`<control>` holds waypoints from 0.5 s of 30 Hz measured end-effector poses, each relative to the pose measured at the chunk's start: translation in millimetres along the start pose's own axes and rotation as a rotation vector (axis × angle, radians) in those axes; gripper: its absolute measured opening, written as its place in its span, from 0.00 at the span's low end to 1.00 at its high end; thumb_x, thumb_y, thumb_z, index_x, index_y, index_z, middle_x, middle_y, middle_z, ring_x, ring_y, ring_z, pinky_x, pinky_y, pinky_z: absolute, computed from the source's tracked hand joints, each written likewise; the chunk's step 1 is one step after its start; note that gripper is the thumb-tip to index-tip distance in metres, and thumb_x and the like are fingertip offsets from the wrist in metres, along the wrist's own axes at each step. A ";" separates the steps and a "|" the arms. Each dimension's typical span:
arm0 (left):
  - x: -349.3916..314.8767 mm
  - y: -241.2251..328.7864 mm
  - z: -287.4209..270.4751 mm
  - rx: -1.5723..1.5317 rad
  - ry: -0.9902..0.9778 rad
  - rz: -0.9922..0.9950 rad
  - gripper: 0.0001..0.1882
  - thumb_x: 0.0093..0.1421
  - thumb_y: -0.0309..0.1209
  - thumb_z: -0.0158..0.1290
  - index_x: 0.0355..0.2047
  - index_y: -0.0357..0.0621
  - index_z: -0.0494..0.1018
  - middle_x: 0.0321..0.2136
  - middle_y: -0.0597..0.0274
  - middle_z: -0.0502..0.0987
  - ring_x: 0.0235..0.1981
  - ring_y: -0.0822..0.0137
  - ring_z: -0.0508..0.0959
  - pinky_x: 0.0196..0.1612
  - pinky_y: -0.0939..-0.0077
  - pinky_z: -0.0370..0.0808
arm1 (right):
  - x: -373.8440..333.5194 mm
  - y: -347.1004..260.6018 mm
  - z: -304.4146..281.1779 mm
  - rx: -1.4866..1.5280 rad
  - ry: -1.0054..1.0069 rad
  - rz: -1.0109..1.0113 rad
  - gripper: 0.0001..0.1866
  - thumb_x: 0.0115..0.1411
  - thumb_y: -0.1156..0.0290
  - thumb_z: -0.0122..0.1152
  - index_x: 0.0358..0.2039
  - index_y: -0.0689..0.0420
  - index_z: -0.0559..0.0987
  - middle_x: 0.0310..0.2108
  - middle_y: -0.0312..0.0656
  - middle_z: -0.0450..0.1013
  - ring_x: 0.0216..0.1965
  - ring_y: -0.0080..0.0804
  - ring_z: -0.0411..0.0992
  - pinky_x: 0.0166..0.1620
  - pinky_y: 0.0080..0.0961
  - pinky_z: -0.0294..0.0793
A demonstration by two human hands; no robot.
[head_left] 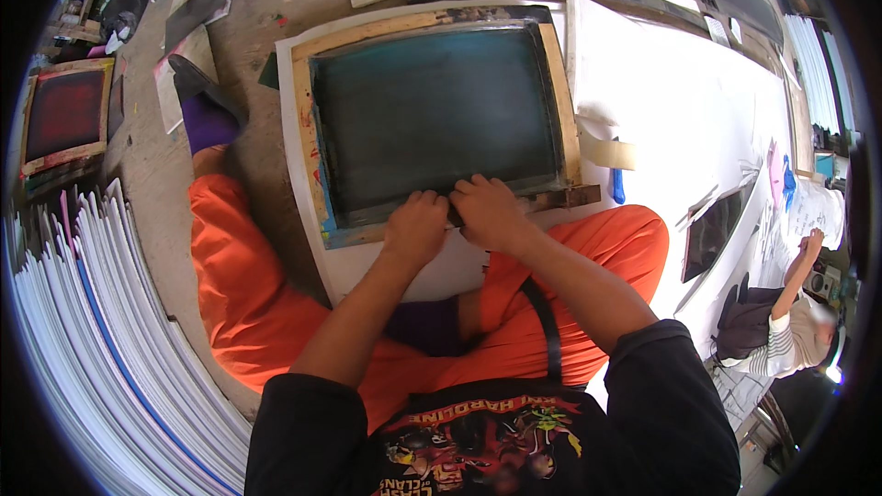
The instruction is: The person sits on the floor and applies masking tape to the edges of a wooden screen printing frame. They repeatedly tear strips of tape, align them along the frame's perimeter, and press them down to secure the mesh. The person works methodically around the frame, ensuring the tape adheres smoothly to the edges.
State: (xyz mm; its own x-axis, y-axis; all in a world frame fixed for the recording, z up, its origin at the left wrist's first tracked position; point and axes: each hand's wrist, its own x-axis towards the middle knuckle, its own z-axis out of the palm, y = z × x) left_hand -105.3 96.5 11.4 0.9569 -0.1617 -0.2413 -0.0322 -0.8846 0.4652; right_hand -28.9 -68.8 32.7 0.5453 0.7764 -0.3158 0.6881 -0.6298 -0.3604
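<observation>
A printing screen (441,115) with dark teal mesh, in a paint-stained wooden frame (305,119), lies flat in front of me on a white sheet (292,179). Along its near side runs a stained wooden squeegee (565,199), whose right end juts past the frame. My left hand (416,226) is closed on it, knuckles up. Close beside it, my right hand (487,212) is also closed on the squeegee. The fingers and the bar hide the squeegee's lower edge.
My crossed legs in orange trousers (248,285) border the near side. Stacked white sheets (110,331) stand at left, below another framed screen (66,115). A tape roll (608,153) and a blue-handled tool (618,186) lie right. Another person (781,326) works at far right.
</observation>
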 end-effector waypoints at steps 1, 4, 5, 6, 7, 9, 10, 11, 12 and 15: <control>-1.7 -3.7 -0.5 -0.001 -0.011 -0.006 0.14 0.52 0.29 0.68 0.37 0.41 0.79 0.40 0.54 0.80 0.47 0.53 0.81 0.49 0.60 0.82 | 1.4 -3.6 1.6 -0.003 0.000 0.009 0.13 0.50 0.76 0.67 0.39 0.56 0.84 0.44 0.39 0.77 0.51 0.41 0.74 0.49 0.38 0.75; -11.0 -16.3 -13.9 -0.029 -0.032 -0.035 0.16 0.50 0.31 0.70 0.37 0.40 0.79 0.39 0.54 0.80 0.47 0.52 0.81 0.50 0.59 0.82 | 4.0 -10.4 8.1 -0.047 0.050 0.017 0.12 0.51 0.77 0.65 0.38 0.55 0.84 0.42 0.39 0.78 0.49 0.40 0.75 0.48 0.36 0.74; -14.8 -21.3 -18.4 -0.024 -0.049 -0.054 0.16 0.50 0.32 0.71 0.37 0.40 0.80 0.39 0.54 0.80 0.47 0.52 0.81 0.50 0.59 0.82 | 3.7 -11.4 9.0 -0.052 0.062 0.016 0.12 0.51 0.77 0.65 0.38 0.55 0.84 0.42 0.39 0.78 0.48 0.40 0.75 0.48 0.36 0.74; -18.9 -27.0 -22.5 -0.019 -0.064 -0.073 0.17 0.50 0.33 0.71 0.37 0.40 0.80 0.39 0.53 0.81 0.47 0.52 0.81 0.50 0.59 0.82 | 3.8 -12.1 9.6 -0.059 0.073 0.014 0.11 0.51 0.77 0.66 0.37 0.55 0.84 0.42 0.39 0.78 0.48 0.40 0.76 0.48 0.36 0.74; -22.4 -31.7 -26.4 -0.014 -0.080 -0.092 0.18 0.49 0.34 0.72 0.36 0.40 0.80 0.39 0.53 0.81 0.47 0.51 0.82 0.50 0.59 0.82 | 3.9 -12.5 10.0 -0.066 0.085 0.011 0.11 0.51 0.77 0.66 0.37 0.55 0.84 0.41 0.38 0.78 0.47 0.40 0.76 0.48 0.36 0.74; -27.5 -37.3 -34.2 -0.008 -0.098 -0.108 0.18 0.50 0.35 0.72 0.37 0.40 0.80 0.40 0.53 0.81 0.47 0.51 0.82 0.51 0.58 0.82 | 3.0 -11.8 10.1 -0.073 0.094 0.011 0.11 0.51 0.76 0.65 0.38 0.55 0.84 0.41 0.38 0.78 0.47 0.40 0.76 0.47 0.36 0.75; -30.4 -40.4 -37.7 -0.004 -0.107 -0.118 0.17 0.50 0.35 0.72 0.37 0.40 0.80 0.40 0.52 0.81 0.48 0.51 0.82 0.51 0.57 0.82 | 2.6 -11.6 10.1 -0.075 0.099 0.010 0.12 0.52 0.76 0.65 0.38 0.55 0.84 0.42 0.38 0.78 0.47 0.40 0.76 0.46 0.36 0.75; -33.5 -44.1 -40.8 -0.004 -0.118 -0.125 0.18 0.50 0.35 0.72 0.37 0.40 0.80 0.40 0.52 0.81 0.48 0.51 0.82 0.51 0.57 0.82 | 2.7 -11.8 10.3 -0.076 0.085 0.012 0.12 0.52 0.76 0.65 0.38 0.56 0.84 0.42 0.38 0.78 0.47 0.40 0.76 0.46 0.36 0.75; -36.2 -47.9 -43.1 -0.006 -0.129 -0.130 0.18 0.50 0.35 0.72 0.37 0.40 0.81 0.40 0.52 0.81 0.48 0.51 0.82 0.51 0.57 0.82 | 2.4 -11.1 10.3 -0.080 0.071 0.016 0.12 0.52 0.76 0.65 0.39 0.56 0.84 0.42 0.38 0.78 0.47 0.40 0.76 0.46 0.36 0.75; -45.3 -63.7 -43.4 0.002 -0.132 -0.120 0.18 0.51 0.35 0.71 0.38 0.40 0.81 0.41 0.51 0.82 0.48 0.50 0.82 0.52 0.57 0.82 | 0.3 -9.2 11.3 -0.060 0.058 0.026 0.12 0.53 0.75 0.65 0.39 0.57 0.84 0.42 0.39 0.78 0.49 0.41 0.76 0.48 0.38 0.78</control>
State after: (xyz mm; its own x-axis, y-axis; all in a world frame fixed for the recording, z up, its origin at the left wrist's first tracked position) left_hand -134.1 179.1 29.7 0.9076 -0.1109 -0.4050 0.0792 -0.9021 0.4243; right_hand -40.5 -63.0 26.0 0.5894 0.7606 -0.2723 0.6997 -0.6491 -0.2986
